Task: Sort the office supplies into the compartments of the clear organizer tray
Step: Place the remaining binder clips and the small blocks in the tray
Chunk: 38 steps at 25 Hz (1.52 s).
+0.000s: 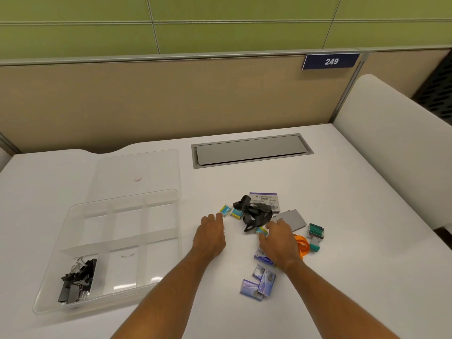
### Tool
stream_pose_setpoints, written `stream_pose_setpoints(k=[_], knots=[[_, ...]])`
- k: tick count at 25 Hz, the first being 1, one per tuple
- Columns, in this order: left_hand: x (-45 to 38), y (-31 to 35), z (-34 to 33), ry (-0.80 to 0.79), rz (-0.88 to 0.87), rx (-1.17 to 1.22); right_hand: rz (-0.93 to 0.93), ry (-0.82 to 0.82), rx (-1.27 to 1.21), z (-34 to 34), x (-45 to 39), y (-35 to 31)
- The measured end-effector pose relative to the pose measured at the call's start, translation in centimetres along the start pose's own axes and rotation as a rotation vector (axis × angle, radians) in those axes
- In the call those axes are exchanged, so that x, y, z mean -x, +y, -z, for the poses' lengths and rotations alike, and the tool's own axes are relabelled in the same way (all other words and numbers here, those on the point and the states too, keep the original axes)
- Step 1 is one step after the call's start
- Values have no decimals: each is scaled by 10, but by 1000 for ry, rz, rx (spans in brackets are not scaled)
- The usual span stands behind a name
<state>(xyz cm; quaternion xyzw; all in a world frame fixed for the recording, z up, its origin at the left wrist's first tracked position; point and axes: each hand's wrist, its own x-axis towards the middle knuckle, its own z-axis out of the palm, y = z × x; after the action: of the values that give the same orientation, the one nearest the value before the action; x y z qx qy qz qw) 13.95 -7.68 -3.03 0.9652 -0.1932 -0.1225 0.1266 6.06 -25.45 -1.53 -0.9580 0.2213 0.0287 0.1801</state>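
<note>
A clear organizer tray [73, 211] lies at the left with black binder clips [77, 281] in its near-left compartment. Loose supplies lie at the right: two small cyan-yellow boxes [231, 211], a black lanyard [254, 212], a white-purple box [265, 199], a grey case [293, 218], green items [315, 232], an orange strap [302, 243] and several blue-purple staple boxes [258, 283]. My left hand [211, 234] hovers palm down, fingertips just short of the cyan-yellow boxes. My right hand [280, 243] pinches a third small cyan-yellow box [261, 231] beside the lanyard.
The tray's clear lid [137, 174] lies behind the tray. A grey cable hatch [252, 150] is set into the white desk further back. A beige partition runs along the far edge, and a white panel stands at the right.
</note>
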Motion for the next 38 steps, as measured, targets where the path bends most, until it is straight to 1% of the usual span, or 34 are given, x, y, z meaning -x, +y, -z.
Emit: stream_pose_setpoints(k=[4,6,11,18,21,25,27,33,38], knots=[[2,-1,7,55,8,48,24,-20,177,-3,-4,-5],[2,-2,13,86,25,85,21,-15,175,-4,-5,-6],[-1,-1,24,107,66,165,-75,-12,-137,0,-2,-7],[-4,4,31,18,72,193,-96,33,-259,7,2,-2],[-9,5,32,6,61,191,-109,103,-313,9,4,-1],[-23,5,32,15,24,139,-94,261,-344,12,-1,-3],[-31,3,28,15,-4,116,-86,287,-378,14,-6,-6],[-48,-3,12,-50,-33,69,57,203,-362,9,-21,-24],[-50,-7,8,-4,-57,63,129,133,-232,-5,-30,-50]])
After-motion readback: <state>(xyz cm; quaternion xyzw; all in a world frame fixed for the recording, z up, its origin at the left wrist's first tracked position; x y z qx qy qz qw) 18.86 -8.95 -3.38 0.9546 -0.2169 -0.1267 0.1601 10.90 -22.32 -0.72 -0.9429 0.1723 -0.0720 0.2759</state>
